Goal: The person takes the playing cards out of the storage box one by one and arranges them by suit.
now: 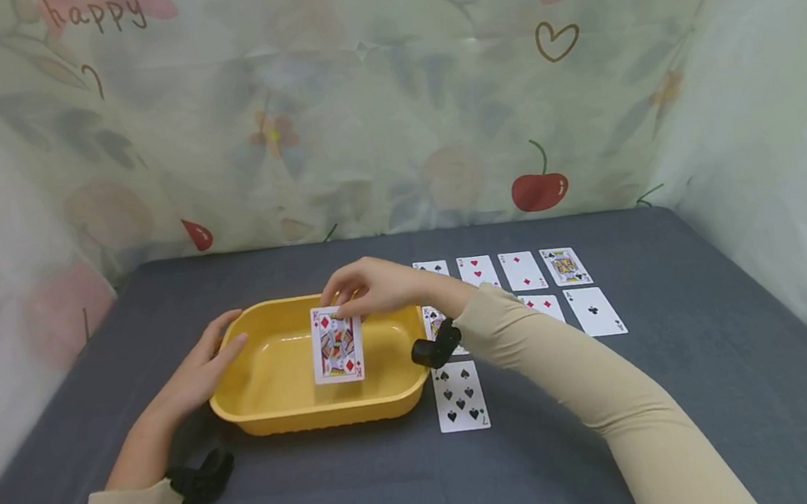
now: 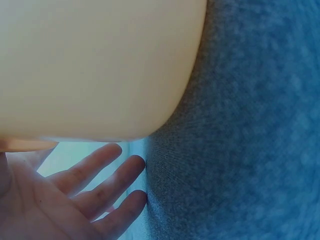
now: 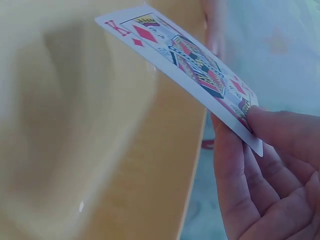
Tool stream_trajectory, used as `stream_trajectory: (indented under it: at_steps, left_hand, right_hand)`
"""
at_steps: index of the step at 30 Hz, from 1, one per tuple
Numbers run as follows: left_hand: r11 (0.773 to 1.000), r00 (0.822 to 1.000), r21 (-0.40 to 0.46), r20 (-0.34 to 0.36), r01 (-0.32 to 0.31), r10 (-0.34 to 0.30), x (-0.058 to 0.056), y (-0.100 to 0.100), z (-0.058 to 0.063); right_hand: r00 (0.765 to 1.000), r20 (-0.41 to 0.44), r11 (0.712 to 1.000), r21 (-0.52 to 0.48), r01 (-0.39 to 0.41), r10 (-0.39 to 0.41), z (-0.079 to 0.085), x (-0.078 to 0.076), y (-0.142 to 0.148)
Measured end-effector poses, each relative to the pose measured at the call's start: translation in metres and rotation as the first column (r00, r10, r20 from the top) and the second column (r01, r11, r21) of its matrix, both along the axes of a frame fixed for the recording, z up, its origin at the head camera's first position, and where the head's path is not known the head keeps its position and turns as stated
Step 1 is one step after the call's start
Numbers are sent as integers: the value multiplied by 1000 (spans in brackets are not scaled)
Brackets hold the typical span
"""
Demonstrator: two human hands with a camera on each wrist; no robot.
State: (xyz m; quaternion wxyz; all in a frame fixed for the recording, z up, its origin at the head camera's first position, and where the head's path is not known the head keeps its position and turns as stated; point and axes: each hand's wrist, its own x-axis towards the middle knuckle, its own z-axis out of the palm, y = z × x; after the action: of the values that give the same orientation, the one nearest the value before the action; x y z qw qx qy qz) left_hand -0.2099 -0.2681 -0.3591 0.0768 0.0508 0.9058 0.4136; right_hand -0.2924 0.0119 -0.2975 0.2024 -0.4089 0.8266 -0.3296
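In the head view my right hand (image 1: 377, 285) pinches a king of diamonds playing card (image 1: 337, 348) at its top edge. The card hangs upright over a yellow plastic basin (image 1: 329, 415), its face toward me. From the right wrist, the thumb presses the card's face and the fingers lie behind it. My left hand (image 1: 208, 360) rests at the basin's left end, thumb over the rim. Seen from the left wrist, that hand's fingers (image 2: 107, 192) extend fairly straight and spread, beside the basin's outer wall.
Right of the basin, playing cards lie face up in rows on the dark cloth (image 1: 549, 453): a king of clubs (image 1: 566, 266), an ace of clubs (image 1: 595, 312), a seven of spades (image 1: 461, 396) and others. My right forearm covers some. A printed curtain (image 1: 365, 122) stands behind.
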Motion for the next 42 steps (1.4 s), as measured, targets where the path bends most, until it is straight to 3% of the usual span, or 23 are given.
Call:
stream_trajectory:
  at_steps: [8,20,36,42]
  left_hand:
    - [1000,1000,-10,-1,1,-1,-1,0,-1]
    - [1000,1000,1,-3,10,-10,-2,-1,-2]
    - [1000,1000,-4,-6,9,-9,-1,-1,-3]
    - [1000,1000,-2,-8,14,-14,-2,-1,-3]
  right_hand:
    - [985,124,987,-96,128,-116,10,2,37]
    - [941,192,951,-80,300,-280,14,4,89]
    - [906,131,910,-45,412,-404,1,11,164]
    - [895,151,905,-2,425,-420,-8,9,193]
